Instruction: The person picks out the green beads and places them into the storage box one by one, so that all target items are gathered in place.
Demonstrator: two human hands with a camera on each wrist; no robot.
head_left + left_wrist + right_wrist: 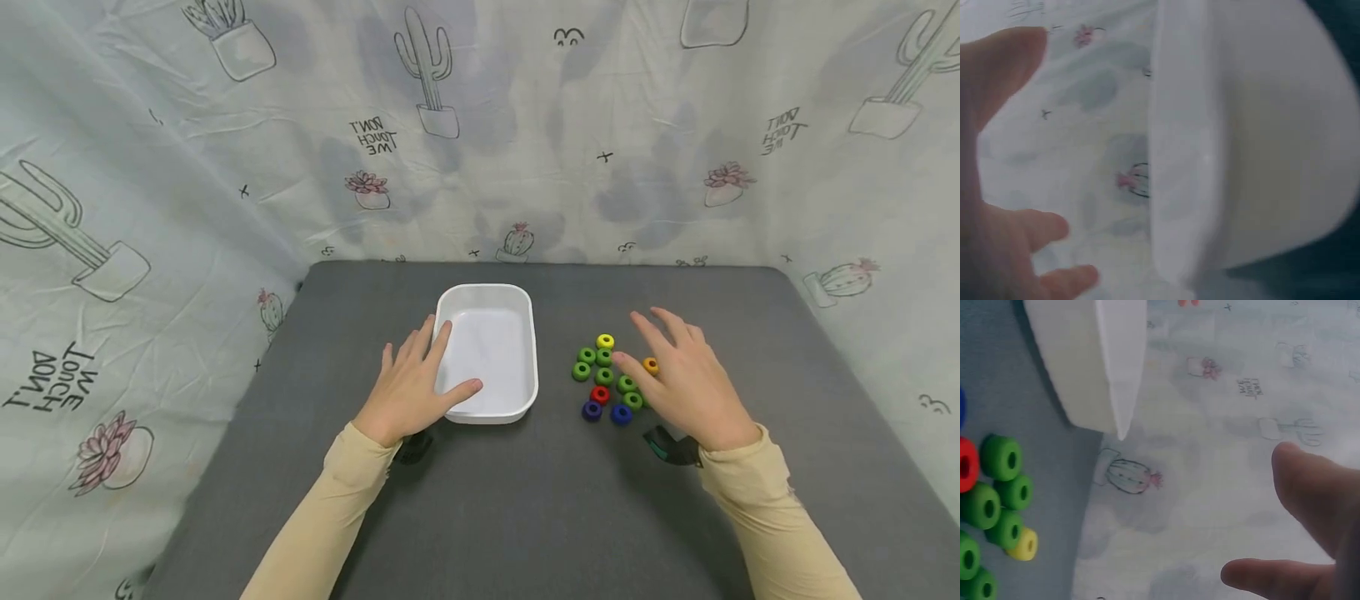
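A white rectangular tray point(491, 358) lies on the grey table, with nothing inside it. Over its left edge hovers my left hand point(411, 385), fingers spread and thumb reaching across the rim; it holds nothing. In the left wrist view that hand's fingers are apart from the tray wall point(1272, 144). Right of the tray sits a group of small ring-shaped beads: several green beads point(603, 377), a yellow bead point(605, 342), an orange bead point(651, 366), a red bead point(600, 396), a blue bead point(621, 415) and a dark blue bead point(592, 411). My right hand point(692, 387) is above their right side, fingers extended, holding nothing, and may hide some.
A white cloth point(480, 167) printed with cacti hangs behind the table and along both sides. The grey tabletop point(525, 517) stretches in front of the tray and beads. Dark wrist devices point(671, 447) are strapped under both wrists.
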